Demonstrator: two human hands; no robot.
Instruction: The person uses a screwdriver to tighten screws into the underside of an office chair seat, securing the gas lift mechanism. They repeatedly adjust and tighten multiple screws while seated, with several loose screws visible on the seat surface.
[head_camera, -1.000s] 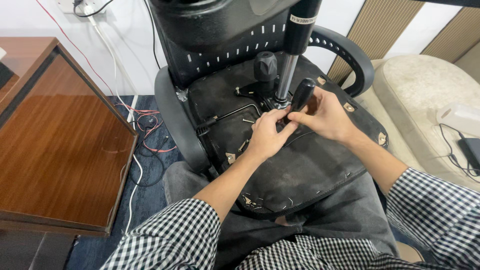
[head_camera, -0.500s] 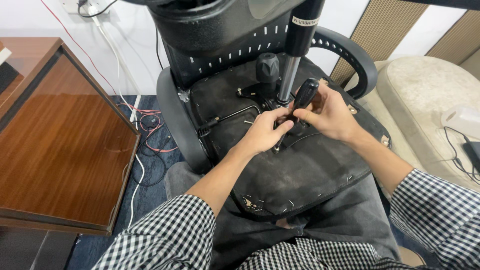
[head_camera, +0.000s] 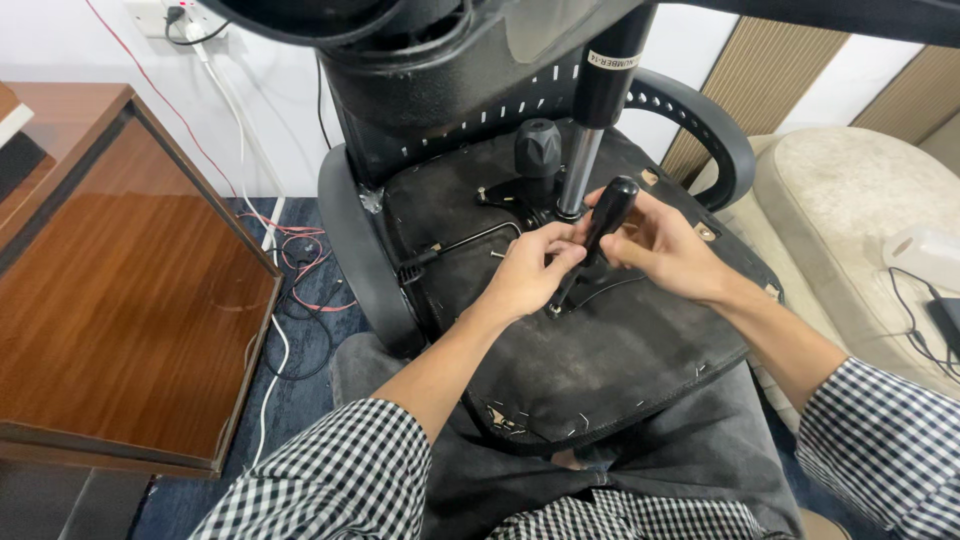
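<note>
An upturned black office chair lies across my lap, its seat underside (head_camera: 600, 360) facing up. My right hand (head_camera: 665, 245) grips the black handle of a screwdriver (head_camera: 607, 212), whose shaft slants down to the seat underside. My left hand (head_camera: 530, 270) pinches the shaft low down, near its tip. Just behind my hands stands the chrome gas cylinder (head_camera: 580, 170) with the metal mechanism plate and a black round knob (head_camera: 537, 147). A thin lever rod (head_camera: 465, 243) runs left from the plate.
Black armrests (head_camera: 355, 260) curve at both sides of the seat. A brown wooden table (head_camera: 120, 290) stands at my left. Red, white and black cables (head_camera: 290, 260) trail on the blue floor. A beige cushioned seat (head_camera: 860, 200) with a charger cable lies right.
The view has shifted slightly and my hands sit a little higher on the seat underside. Both hands stay on the screwdriver in the same grip.
</note>
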